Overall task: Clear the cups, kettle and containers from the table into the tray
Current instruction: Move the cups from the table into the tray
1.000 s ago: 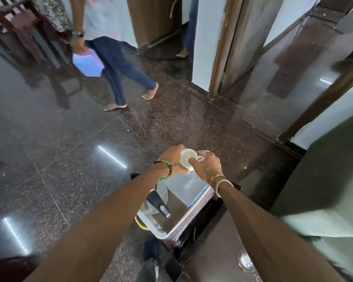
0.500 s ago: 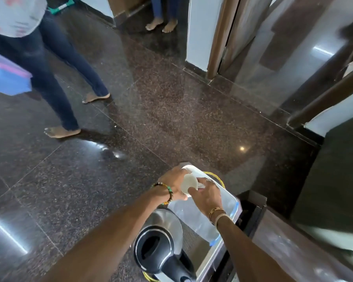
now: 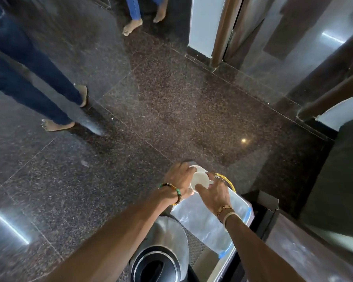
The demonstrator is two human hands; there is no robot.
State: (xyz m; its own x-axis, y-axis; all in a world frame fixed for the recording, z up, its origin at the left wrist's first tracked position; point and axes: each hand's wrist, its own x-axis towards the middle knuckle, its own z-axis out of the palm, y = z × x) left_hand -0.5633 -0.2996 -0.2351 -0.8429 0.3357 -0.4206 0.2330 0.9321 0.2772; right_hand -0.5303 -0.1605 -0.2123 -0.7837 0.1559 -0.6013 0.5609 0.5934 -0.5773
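Note:
Both my hands hold a white cup [image 3: 200, 179] over the far end of the tray [image 3: 220, 267]. My left hand [image 3: 179, 180] grips the cup's left side. My right hand [image 3: 214, 193] grips its near and right side, at the handle. A second white rim shows just behind the cup; I cannot tell whether it is another cup. A steel kettle [image 3: 167, 241] with a black lid stands in the tray under my left forearm. A clear container [image 3: 208, 222] with a blue-edged lid lies in the tray under my right wrist. A yellow rim [image 3: 227, 180] pokes out beyond my right hand.
The tray sits at the edge of a dark table [image 3: 314, 255] on the right. A person in jeans, barefoot [image 3: 57, 126], stands on the polished stone floor at left. Another person's bare feet [image 3: 132, 27] are at the top. A door frame [image 3: 220, 31] rises behind.
My view has tilted down and the kettle now fills the bottom. My hands have stayed together on the cup over the tray's far end. The person at left has stepped further left.

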